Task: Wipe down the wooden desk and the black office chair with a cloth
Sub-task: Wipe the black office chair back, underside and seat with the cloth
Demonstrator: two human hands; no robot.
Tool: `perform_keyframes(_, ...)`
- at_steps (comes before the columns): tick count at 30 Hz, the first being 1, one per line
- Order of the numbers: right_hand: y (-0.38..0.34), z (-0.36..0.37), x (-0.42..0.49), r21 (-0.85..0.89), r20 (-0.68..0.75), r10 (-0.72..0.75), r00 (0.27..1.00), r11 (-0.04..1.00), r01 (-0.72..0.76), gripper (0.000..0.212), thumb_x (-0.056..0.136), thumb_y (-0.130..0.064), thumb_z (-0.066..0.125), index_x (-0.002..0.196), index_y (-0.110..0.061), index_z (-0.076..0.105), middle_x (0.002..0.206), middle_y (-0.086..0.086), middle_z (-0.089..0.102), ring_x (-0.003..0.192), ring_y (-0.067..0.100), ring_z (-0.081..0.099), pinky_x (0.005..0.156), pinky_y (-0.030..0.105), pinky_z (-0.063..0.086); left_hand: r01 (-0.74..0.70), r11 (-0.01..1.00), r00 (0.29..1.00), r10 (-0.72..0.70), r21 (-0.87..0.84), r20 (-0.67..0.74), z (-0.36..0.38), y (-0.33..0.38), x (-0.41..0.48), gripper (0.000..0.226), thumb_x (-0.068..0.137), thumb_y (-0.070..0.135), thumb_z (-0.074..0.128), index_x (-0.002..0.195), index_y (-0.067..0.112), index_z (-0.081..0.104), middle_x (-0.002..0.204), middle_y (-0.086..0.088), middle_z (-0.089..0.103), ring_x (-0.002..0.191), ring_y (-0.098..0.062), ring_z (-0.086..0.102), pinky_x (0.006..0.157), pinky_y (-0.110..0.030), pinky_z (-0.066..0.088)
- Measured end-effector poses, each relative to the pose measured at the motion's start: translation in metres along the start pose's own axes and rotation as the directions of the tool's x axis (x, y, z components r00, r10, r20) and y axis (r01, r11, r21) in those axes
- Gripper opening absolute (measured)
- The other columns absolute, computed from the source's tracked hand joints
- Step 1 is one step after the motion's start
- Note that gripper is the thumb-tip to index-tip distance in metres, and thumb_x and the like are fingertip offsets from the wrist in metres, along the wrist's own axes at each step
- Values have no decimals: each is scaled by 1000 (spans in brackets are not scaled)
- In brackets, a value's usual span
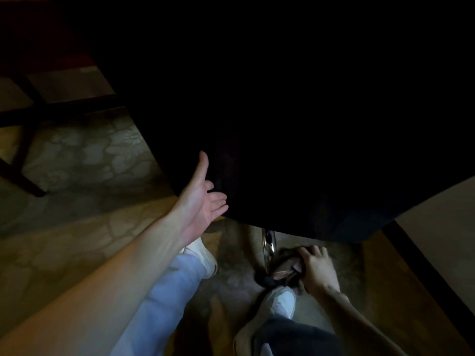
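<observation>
Since the frame was badly underexposed, most of the black office chair (295,111) was read only as one dark mass filling the upper middle and right. At far left, dark desk legs (23,150) were seen on the patterned floor (84,155); the wooden desk top was not made out at all. The left hand (203,199) was held open and relaxed, thumb up, fingers against the chair's lower left edge, nothing grasped. A white shoe (203,255) was planted just below it. Right of centre, the chrome base leg (268,246) was the only bright chair part. The cloth (285,265) was bunched under the right hand (317,269), fingers curled round it and pressed against that leg, close above the second shoe (280,301).

Risks, as judged:
- Chair could be rolled or swivelled by the wiping push, since it was steadied only by straight fingers.
- Cloth could be snagged on a caster; none could be seen.
- Patches could be missed in this light.

Hidden: seat, back, column, remaining base legs, the fingertips under the cloth.
</observation>
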State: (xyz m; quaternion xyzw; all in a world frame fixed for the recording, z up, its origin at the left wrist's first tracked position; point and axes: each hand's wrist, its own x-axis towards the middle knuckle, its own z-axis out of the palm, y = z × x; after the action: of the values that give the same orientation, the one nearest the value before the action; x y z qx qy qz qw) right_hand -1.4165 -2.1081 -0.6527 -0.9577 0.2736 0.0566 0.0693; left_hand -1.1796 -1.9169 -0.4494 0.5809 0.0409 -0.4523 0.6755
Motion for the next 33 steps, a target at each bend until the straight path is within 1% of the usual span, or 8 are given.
perform_keyframes(8, -3, -70, -48, -39, -237, -325, 916, 945, 325, 52, 68, -34, 88, 116, -25, 71, 101, 0, 62, 91, 27, 59, 74, 39, 52, -36, 999, 996, 32, -34, -88, 12, 0, -8, 111, 89, 81, 45, 165, 12, 4, 164, -32, 21, 153, -37, 30, 123, -49, 33)
perform_keyframes(13, -19, -153, -80, -143, -722, -365, 588, 910, 389, 40, 89, -34, 71, 124, -19, 58, 118, 13, 51, 93, 32, 51, 78, 42, 40, -108, 993, 991, 103, -54, -88, 45, -16, -24, 96, 92, 79, 43, 164, 20, 19, 159, -23, 40, 146, -32, 43, 117, -50, 35)
perform_keyframes(16, -25, -223, -95, -166, -901, -289, 324, 919, 356, 47, 103, -52, 34, 124, -20, 61, 120, 13, 51, 101, 31, 50, 85, 45, 37, -56, 998, 998, 55, -13, -39, 71, -26, -40, 92, 85, 88, 41, 147, 20, 52, 109, -7, 77, 99, -16, 74, 88, -41, 51)
perform_keyframes(19, -24, -282, -98, -195, -969, -228, 95, 942, 273, 46, 99, -55, 43, 127, -25, 65, 121, 10, 52, 107, 29, 48, 91, 47, 34, -59, 998, 997, 58, 20, 54, 82, -26, -50, 98, 77, 96, 39, 149, 31, 52, 142, -5, 63, 130, -24, 59, 115, -47, 40)
perform_keyframes(21, -18, -305, -88, -202, -976, -213, 36, 960, 193, 47, 98, -56, 44, 129, -28, 65, 122, 8, 51, 110, 28, 46, 94, 48, 34, -76, 997, 997, 77, -30, 33, 82, -21, -53, 101, 79, 95, 38, 155, 29, 45, 144, -6, 57, 129, -25, 53, 114, -45, 38)
perform_keyframes(24, -11, -298, -62, -201, -965, -223, 139, 967, 156, 41, 95, -48, 52, 124, -25, 68, 122, 9, 49, 107, 29, 45, 90, 51, 37, -123, 988, 992, 124, -92, 5, 87, -12, -54, 93, 82, 89, 44, 151, 26, 50, 137, -10, 62, 119, -29, 61, 105, -48, 47)
perform_keyframes(28, -5, -225, -38, -163, -919, -206, 337, 975, 152, 61, 99, -69, 26, 119, -25, 64, 119, 10, 49, 98, 30, 44, 83, 46, 34, -128, 985, 985, 140, -112, 105, 94, -8, -49, 93, 84, 85, 44, 153, 23, 48, 143, -16, 61, 130, -36, 59, 115, -59, 40)
perform_keyframes(33, 10, -125, -22, -200, -829, -224, 512, 974, 103, 44, 84, -53, 61, 117, -24, 58, 116, 12, 47, 91, 31, 44, 78, 48, 37, -83, 994, 992, 89, -77, 90, 92, -5, -37, 101, 90, 85, 33, 166, 20, 15, 164, -26, 28, 150, -46, 30, 123, -62, 22)
